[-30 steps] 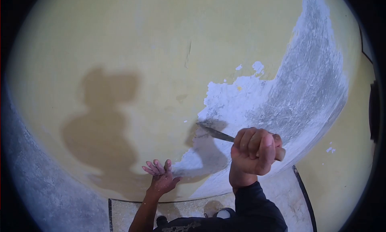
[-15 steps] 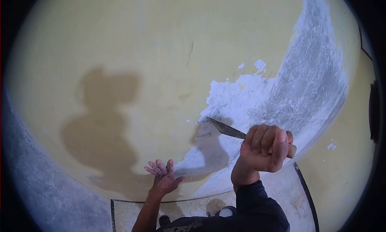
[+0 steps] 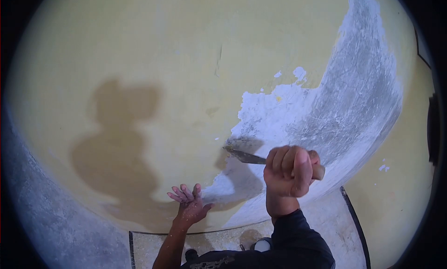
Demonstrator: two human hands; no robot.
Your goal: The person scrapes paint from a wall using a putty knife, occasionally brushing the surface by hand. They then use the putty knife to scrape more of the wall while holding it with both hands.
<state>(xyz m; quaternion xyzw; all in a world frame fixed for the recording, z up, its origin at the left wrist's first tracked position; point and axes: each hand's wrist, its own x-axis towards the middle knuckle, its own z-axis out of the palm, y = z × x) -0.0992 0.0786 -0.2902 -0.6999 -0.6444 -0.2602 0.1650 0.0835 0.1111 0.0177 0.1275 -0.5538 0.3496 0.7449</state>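
Observation:
In my right hand [image 3: 289, 171] is a scraper [image 3: 247, 157], its wooden handle wrapped by my closed fingers. The blade points left, and its tip meets the ragged edge of the yellow paint on the wall [image 3: 186, 106]. Right of that edge lies a bare white and grey patch [image 3: 288, 110]. My left hand [image 3: 190, 203] rests with spread fingers on the yellow wall, just left of the patch's lower part. Pale dust coats its fingers.
Below the wall, a pale floor [image 3: 223, 240] with a dark border shows. A round white-topped container [image 3: 262, 245] stands by my body. Small chipped spots [image 3: 299, 74] lie above the patch. A dark object [image 3: 433, 129] is at the far right. My shadow falls on the wall.
My right hand has moved left with the scraper, and the blade tip is lower and further left on the paint edge. My left hand has stayed in place.

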